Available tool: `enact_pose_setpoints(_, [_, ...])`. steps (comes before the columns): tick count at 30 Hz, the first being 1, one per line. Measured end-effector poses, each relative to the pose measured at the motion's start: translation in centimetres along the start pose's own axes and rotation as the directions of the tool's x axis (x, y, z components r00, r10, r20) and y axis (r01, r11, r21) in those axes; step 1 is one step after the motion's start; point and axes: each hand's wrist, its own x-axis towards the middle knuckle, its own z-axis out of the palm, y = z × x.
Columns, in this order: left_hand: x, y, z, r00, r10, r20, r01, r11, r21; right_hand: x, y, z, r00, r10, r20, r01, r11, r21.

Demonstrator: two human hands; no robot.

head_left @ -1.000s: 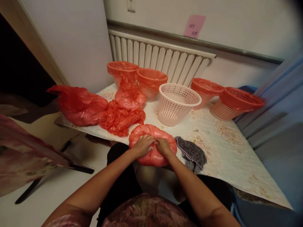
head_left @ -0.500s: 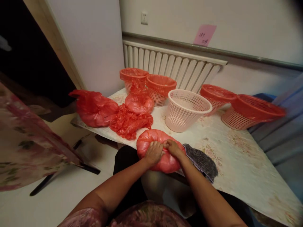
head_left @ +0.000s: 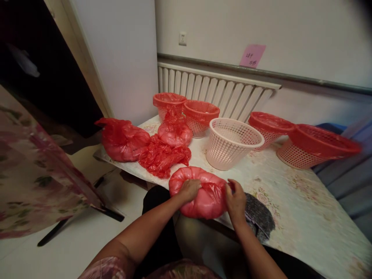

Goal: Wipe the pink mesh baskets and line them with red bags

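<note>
A filled red plastic bag lies at the table's front edge. My left hand rests on its top left, fingers closed on the gathered plastic near the middle. At the bag's right side is my right hand, its fingers apart and slightly curled, nothing visible between them. A dark grey cloth lies just right of that hand. Behind the bag stands an unlined pale pink mesh basket. Crumpled red plastic lies to the left, beside two other filled red bags.
Red-lined mesh baskets stand at the back left and back right of the flowered table. A radiator runs along the wall behind. Floral fabric hangs at the left.
My right hand has moved off the middle of the bag to its right side, and its fingers have opened. My left hand stays on the bag. The whole view has shifted slightly.
</note>
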Motion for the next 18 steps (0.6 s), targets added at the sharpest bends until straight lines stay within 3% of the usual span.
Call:
enact_pose_setpoints(2, [0.2,0.0,-0.5,1.000,-0.012,0.007,0.012,1.000,-0.001,-0.4,1.1,-0.6,0.984,0.167,-0.068,-0.166,0.986,0.016])
enact_pose_setpoints(5, [0.1,0.4,-0.6,0.999,-0.035,0.012,0.034,0.999,0.014,-1.7,2.8,-0.4,0.967,0.253,0.039,-0.253,0.968,-0.003])
enact_pose_setpoints(10, [-0.8,1.4,0.0,0.997,-0.078,-0.001,0.078,0.990,0.120,-3.5,4.8,1.1,0.966,0.197,0.166,-0.193,0.980,-0.039])
enact_pose_setpoints(14, [-2.0,1.8,0.5,0.996,0.027,0.080,-0.055,0.927,0.372,-3.9,5.4,1.6,0.973,0.166,0.159,-0.157,0.985,-0.071])
enact_pose_setpoints(18, [-3.3,1.8,1.0,0.986,0.079,0.148,-0.134,0.901,0.412,-4.3,5.8,1.8,0.983,0.122,0.137,-0.111,0.990,-0.081])
